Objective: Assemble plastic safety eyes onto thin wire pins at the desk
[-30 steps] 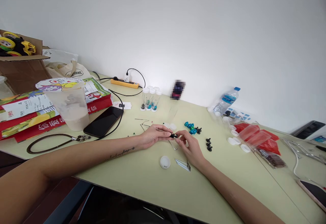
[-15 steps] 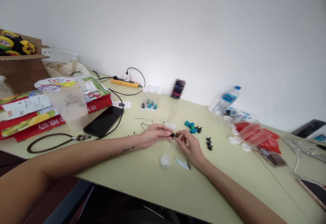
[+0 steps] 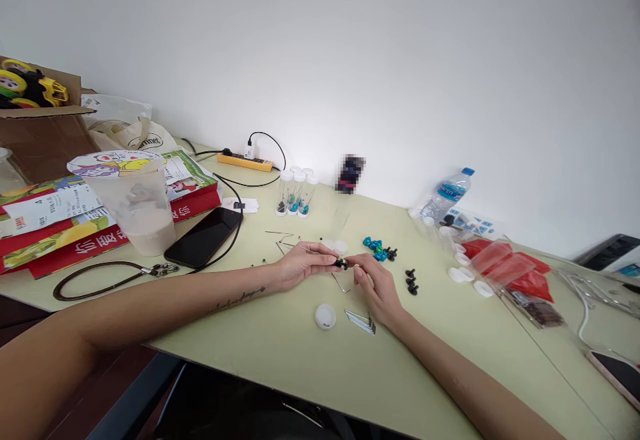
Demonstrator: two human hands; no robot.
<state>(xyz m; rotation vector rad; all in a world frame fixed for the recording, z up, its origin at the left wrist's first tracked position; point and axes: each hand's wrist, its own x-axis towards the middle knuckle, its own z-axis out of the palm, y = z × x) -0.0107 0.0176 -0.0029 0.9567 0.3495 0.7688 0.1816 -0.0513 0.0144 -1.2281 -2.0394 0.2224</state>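
Note:
In the middle of the table my left hand (image 3: 301, 265) pinches a small black knob-like part (image 3: 341, 264) between thumb and fingertips. My right hand (image 3: 376, 287) is just right of it, the index fingertip at or against the part's end and the thumb drawn away. Beneath the hands lies an L-shaped hex key (image 3: 341, 283). Closer to me are a white round cap (image 3: 325, 317) with something tiny inside and a bundle of hex keys (image 3: 360, 321). Similar black parts (image 3: 411, 282) and a cluster of blue-green parts (image 3: 375, 249) lie to the right.
Capped clear tubes (image 3: 297, 193) stand at the back. On the left are a plastic cup (image 3: 143, 213), a phone (image 3: 203, 237), a strap (image 3: 95, 267) and red boxes (image 3: 195, 203). To the right lie a water bottle (image 3: 447, 195), white caps (image 3: 483, 289) and red plastic bags (image 3: 530, 277).
My right thumb has come off the black part and moved right, parting from the index finger. My left hand keeps its pinch in nearly the same place.

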